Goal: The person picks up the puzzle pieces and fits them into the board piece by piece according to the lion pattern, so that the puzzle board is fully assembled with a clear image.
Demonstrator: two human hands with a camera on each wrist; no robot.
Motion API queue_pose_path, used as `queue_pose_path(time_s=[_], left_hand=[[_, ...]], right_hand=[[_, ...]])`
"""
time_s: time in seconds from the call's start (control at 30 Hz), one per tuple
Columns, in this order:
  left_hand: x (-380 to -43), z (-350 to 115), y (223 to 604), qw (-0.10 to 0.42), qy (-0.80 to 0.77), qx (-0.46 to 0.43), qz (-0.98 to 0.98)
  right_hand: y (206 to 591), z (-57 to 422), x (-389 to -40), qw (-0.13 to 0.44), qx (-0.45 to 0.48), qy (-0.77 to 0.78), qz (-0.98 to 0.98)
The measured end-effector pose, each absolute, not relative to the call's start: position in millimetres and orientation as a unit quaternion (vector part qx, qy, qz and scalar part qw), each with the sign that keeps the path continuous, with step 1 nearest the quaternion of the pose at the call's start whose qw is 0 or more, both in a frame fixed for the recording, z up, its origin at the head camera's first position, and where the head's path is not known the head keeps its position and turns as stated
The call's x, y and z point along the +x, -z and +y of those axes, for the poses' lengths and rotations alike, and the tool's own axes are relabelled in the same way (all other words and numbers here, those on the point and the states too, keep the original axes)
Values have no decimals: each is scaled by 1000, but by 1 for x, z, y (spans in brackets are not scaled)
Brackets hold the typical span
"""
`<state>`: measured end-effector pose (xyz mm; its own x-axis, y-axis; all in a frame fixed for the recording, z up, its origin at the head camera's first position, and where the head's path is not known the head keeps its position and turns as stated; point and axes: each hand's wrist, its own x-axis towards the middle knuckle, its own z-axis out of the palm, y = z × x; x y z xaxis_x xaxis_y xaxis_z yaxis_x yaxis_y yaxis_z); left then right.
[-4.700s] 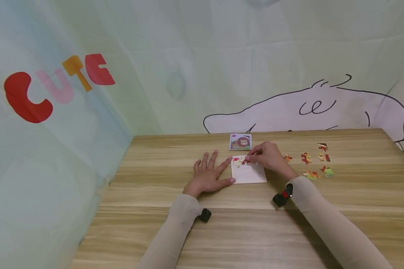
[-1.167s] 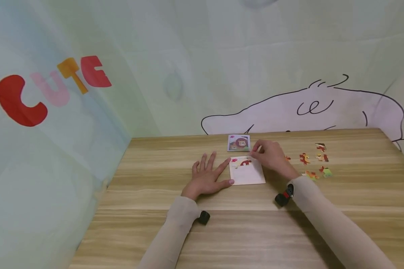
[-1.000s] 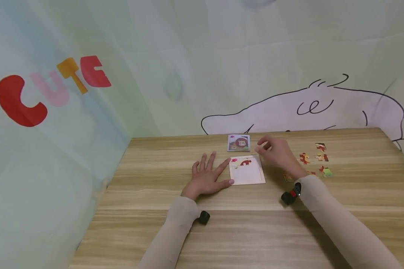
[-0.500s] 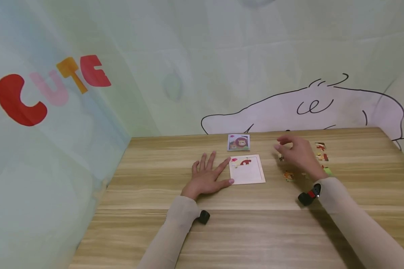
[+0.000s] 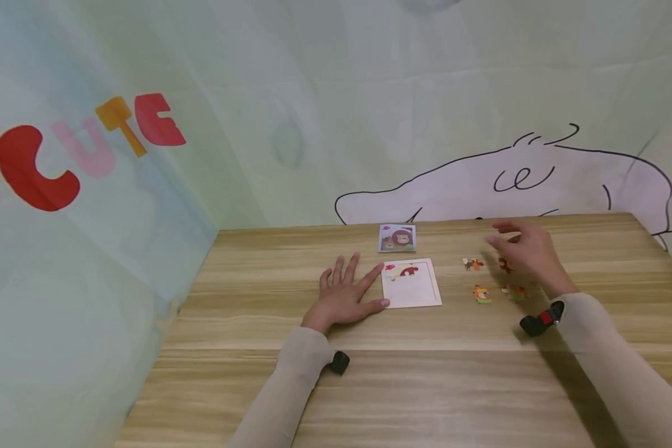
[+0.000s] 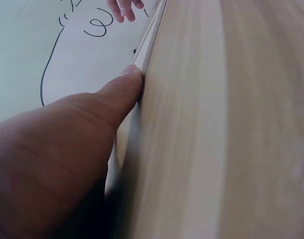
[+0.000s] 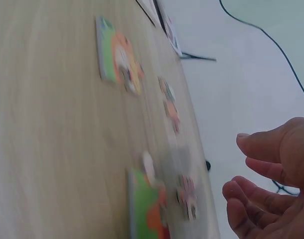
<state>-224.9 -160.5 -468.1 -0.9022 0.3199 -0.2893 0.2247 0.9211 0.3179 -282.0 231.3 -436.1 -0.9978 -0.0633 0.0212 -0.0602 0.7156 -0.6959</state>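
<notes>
My left hand (image 5: 344, 295) lies with fingers spread on the table, its index fingertip and thumb touching the left edge of a white puzzle board (image 5: 411, 292). In the left wrist view its thumb (image 6: 124, 87) meets the board's edge. Puzzle pieces (image 5: 407, 271) with red and yellow parts sit along the board's upper left. To the right, my right hand (image 5: 529, 252) is raised over loose puzzle pieces, covering some of them. The right wrist view shows this hand's fingers (image 7: 259, 201) loosely bent and apart from the thumb, nothing between them.
A picture card with a lion (image 5: 397, 238) lies behind the board. Loose pieces include an orange and white one (image 5: 473, 264), an orange and green one (image 5: 481, 294) and another (image 5: 517, 292) under the right wrist. A printed cloth wall (image 5: 291, 155) rises behind the table.
My right hand has left the board, where it earlier pinched a puzzle piece, and moved right over the loose pieces. My left hand stays in place at the board's edge.
</notes>
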Motion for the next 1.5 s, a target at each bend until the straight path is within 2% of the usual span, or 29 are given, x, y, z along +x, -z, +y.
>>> queue_pose_path(time_s=[0.73,1.03,1.5], left_hand=[[-226,-159,471,172,-141,138,965],[-226,-160,471,171,-142,137,965],[-226,-160,471,171,-142,135,966]], right_hand=[[437,292,-292,15,0,346,938],[446,305,-291,49,16,338,940],[458,309,-302,6,-37,267,963]])
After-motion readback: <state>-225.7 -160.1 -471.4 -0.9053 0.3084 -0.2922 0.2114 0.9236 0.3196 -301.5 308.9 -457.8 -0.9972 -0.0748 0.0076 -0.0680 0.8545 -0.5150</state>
